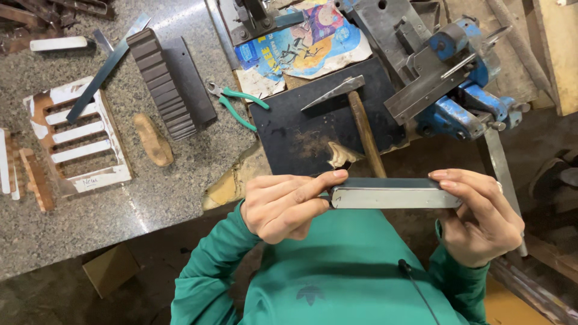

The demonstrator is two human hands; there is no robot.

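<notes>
2 hands hold 1 flat metal bar level, just below the black plate.

Left hand [288, 204] is closed round the near-left end of the metal bar [391, 194], forefinger laid along its top edge; right hand [481, 213] grips the other end, fingers curled over the top, thumb hidden. Probable reason for the end-hold: the long face stays bare for inspection. Bar sits clear of the black plate [289, 129], over the green sweater [343, 271], touching nothing else. Hammer [361, 120] lies on that plate, handle pointing toward the bar. Blue vise [463, 90] stands right of the plate; green-handled pliers [238, 102] just left of it. Open room lies below the plate's near edge.
</notes>
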